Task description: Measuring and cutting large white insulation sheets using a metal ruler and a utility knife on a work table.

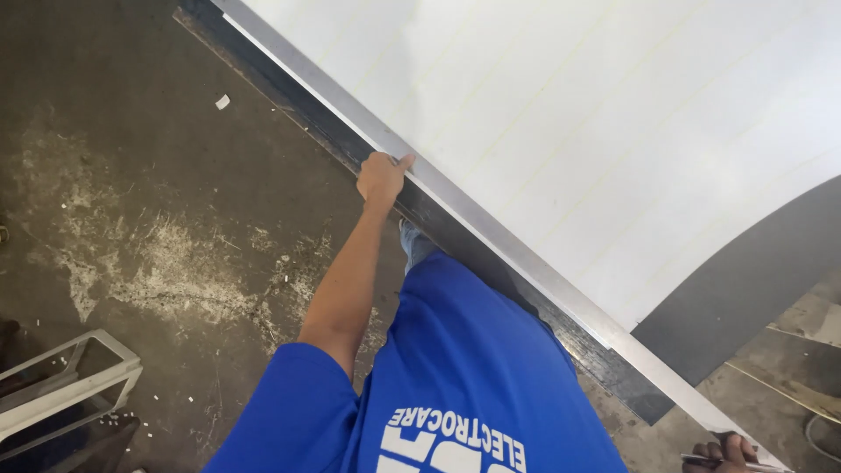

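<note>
My left hand (383, 178) reaches forward and grips a long metal straightedge (491, 232), thumb on top. The straightedge runs diagonally along the edge of a large white sheet (596, 123), which lies on a dark table edge (455, 236). At the bottom right corner of the view, my right hand (729, 451) is partly cut off. It holds a thin pen-like tool (745, 464) close to the near end of the straightedge. My blue shirt (473, 377) fills the lower middle of the view.
Stained concrete floor (158, 245) with small white scraps lies to the left. A light metal frame (70, 385) sits at the lower left. A dark grey sheet (753, 271) curves beside the white one at right.
</note>
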